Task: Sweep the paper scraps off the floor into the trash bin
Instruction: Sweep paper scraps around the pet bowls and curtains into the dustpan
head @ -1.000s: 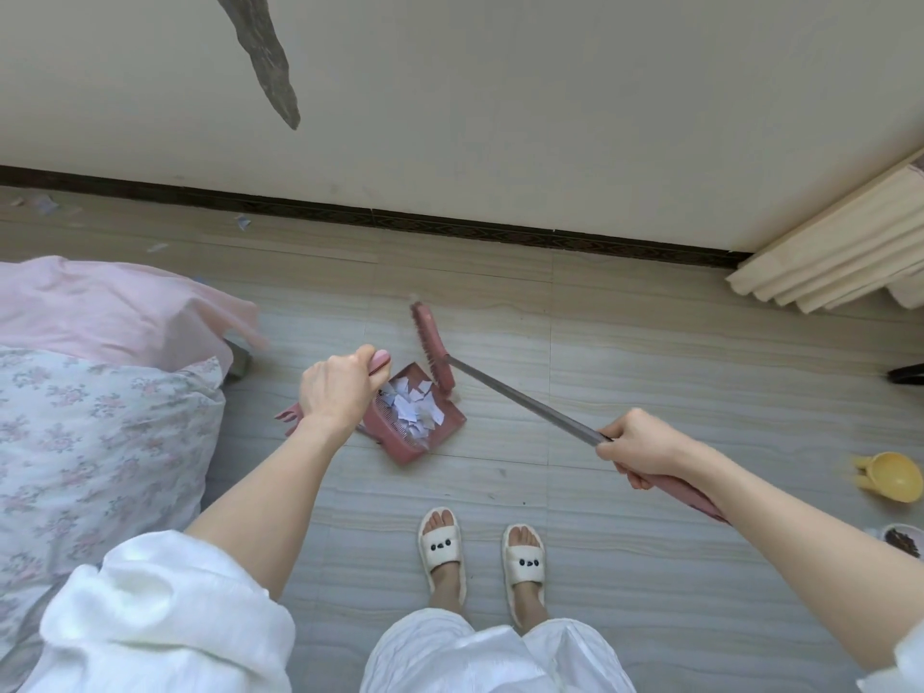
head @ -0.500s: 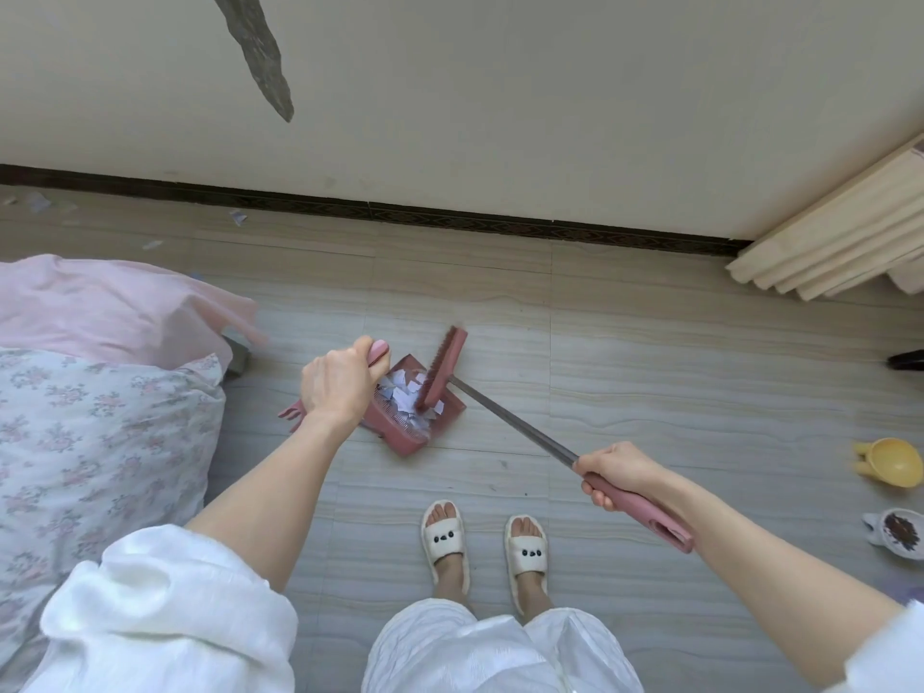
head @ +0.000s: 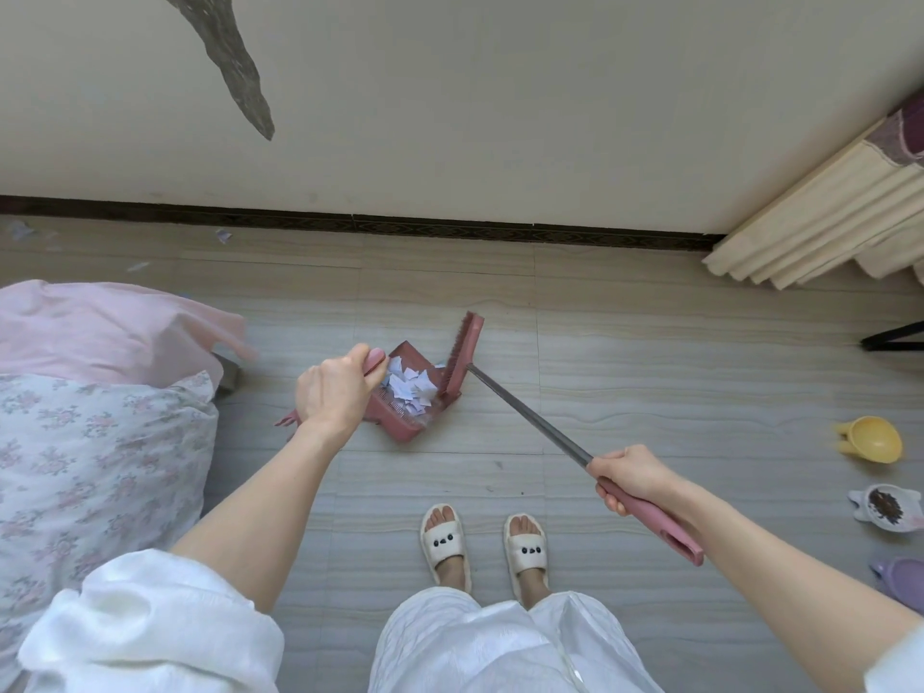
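Note:
A pink dustpan sits on the tiled floor ahead of my feet, filled with white paper scraps. My left hand grips the dustpan's pink handle. My right hand grips the broom handle where the grey shaft meets its pink grip. The pink broom head stands at the dustpan's right edge, bristles toward the scraps. A few loose scraps lie on the floor by the far-left baseboard. No trash bin is in view.
A bed with pink and floral bedding fills the left side. The wall and dark baseboard run across ahead. At the right are a cream curtain, a yellow cup, a small white dish and a purple object.
The broom head swept into the dustpan over the scraps, then swung out to its right edge. My right hand drew back along the handle. My left hand stayed on the dustpan handle.

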{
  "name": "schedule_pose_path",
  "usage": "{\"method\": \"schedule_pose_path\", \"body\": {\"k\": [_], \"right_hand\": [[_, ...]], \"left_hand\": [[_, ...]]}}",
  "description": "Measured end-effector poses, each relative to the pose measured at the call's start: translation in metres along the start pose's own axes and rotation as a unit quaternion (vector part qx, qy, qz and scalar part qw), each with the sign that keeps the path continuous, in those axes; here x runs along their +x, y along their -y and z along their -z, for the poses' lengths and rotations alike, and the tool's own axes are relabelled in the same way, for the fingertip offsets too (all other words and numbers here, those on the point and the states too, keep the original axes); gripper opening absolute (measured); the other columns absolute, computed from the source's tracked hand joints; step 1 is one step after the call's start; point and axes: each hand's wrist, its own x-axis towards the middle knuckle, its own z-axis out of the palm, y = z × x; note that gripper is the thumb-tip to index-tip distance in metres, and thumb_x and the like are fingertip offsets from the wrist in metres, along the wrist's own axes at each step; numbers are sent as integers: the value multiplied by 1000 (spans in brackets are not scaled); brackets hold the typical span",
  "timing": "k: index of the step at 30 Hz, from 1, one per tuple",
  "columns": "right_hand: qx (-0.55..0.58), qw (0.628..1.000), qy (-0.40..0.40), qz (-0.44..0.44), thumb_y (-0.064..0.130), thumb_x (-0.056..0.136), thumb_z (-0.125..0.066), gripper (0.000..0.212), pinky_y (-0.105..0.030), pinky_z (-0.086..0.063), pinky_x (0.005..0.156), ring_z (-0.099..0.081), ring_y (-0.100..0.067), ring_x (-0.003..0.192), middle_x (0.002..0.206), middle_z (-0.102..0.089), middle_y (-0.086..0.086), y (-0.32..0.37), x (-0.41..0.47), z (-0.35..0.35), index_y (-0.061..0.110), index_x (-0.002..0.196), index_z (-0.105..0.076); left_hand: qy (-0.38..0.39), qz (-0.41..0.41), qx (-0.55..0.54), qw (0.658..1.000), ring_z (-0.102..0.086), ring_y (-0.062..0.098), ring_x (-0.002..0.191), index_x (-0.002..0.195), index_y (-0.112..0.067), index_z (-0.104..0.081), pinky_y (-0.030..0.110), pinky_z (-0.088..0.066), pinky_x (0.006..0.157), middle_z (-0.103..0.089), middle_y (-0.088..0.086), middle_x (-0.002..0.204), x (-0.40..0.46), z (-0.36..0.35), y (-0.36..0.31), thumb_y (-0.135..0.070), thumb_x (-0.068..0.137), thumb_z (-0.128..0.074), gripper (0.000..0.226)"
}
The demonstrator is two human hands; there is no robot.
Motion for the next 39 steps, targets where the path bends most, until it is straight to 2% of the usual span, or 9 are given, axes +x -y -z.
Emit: {"method": "schedule_pose_path", "body": {"k": [6,9,17,23,25,28,32,35,39], "right_hand": [[26,999,-19,-5,-2,89,-47,22,-16,-31,31,-40,-12,27,43,-47,-10,-30,-27,-16,0,68,-54],[65,997,-31,-6,-3,88,-48,28,-16,-31,31,-40,-14,26,41,-48,-10,-50,-36,-25,2,60,-50],[114,992,-59,-4,-3,87,-48,32,-13,-30,32,-41,-13,26,42,-48,-9,-114,-75,-40,5,56,-46],[114,991,-74,8,-3,88,-47,30,-15,-31,30,-42,-12,26,44,-48,-10,-187,-108,-63,3,59,-52],[106,991,-82,8,-2,89,-47,27,-15,-31,30,-42,-12,26,46,-48,-11,-211,-117,-72,2,63,-54],[75,992,-101,-1,1,89,-48,20,-15,-33,31,-43,-12,27,48,-46,-11,-236,-124,-82,1,70,-54],[-10,991,-131,-17,4,83,-51,14,-21,-39,35,-50,-18,33,50,-47,-7,-249,-120,-91,6,70,-54],[-109,983,-143,-39,11,82,-49,8,-22,-44,42,-59,-22,40,56,-51,-6,-239,-118,-96,9,74,-52],[-265,952,-143,-55,8,88,-42,12,-22,-42,53,-56,-16,44,62,-53,-2,-211,-111,-107,11,91,-54]], "left_hand": [[3,-6,-21,1000,-54,36,66,73,-15,-40,34,-40,63,-65,18,74,-9,0,-3,-45,96,-40,38],[13,-20,-11,1000,-45,32,63,73,-14,-39,32,-37,63,-64,17,74,-19,0,-10,-45,96,-40,38],[-6,-68,-7,998,-45,31,61,77,-11,-52,31,-36,61,-64,17,73,-82,-6,-15,-45,95,-43,40],[-13,-112,5,994,-38,32,58,66,-15,-32,31,-33,58,-52,15,62,-148,-23,-9,-39,96,-45,40],[-11,-134,16,991,-40,34,57,66,-15,-30,31,-32,57,-55,19,62,-170,-31,-1,-36,95,-47,40],[-7,-148,22,989,-50,41,60,61,-18,-23,32,-31,55,-59,21,65,-193,-40,9,-35,95,-47,46],[8,-166,50,985,-39,33,57,66,-14,-30,31,-30,56,-62,19,69,-205,-52,20,-37,96,-48,41],[16,-178,64,982,-38,31,58,62,-15,-28,31,-29,57,-63,19,70,-205,-56,23,-36,96,-48,45],[14,-187,49,981,-40,34,57,65,-13,-31,31,-28,56,-58,20,63,-194,-59,29,-32,94,-52,40]]}}
